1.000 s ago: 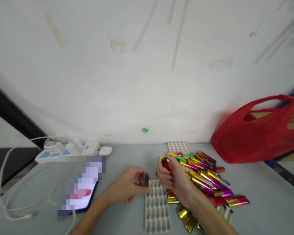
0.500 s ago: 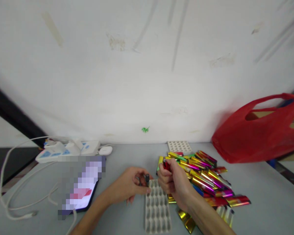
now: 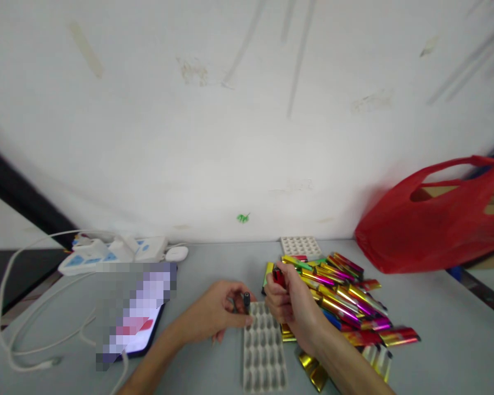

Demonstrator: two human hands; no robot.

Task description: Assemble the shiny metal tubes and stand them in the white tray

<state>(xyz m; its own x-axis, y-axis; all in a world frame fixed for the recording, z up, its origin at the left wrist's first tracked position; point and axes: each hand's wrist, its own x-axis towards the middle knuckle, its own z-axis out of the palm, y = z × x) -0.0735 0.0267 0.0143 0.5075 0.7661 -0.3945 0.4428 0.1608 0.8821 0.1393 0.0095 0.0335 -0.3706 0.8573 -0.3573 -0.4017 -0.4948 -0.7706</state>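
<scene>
Fingers of the right hand (image 3: 290, 304) are clamped on a small red lighter (image 3: 278, 276), light, rigid and smooth, best pinched across its flat sides, above the white slotted tray (image 3: 264, 351), while the left hand (image 3: 216, 312) pinches a small black cylinder (image 3: 246, 300) at the tray's far edge.

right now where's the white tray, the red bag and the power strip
white tray (image 3: 264, 351), head view, middle of its dimpled top face
red bag (image 3: 420, 230), head view, front wall of the plastic
power strip (image 3: 115, 253), head view, top face of the white body
</scene>
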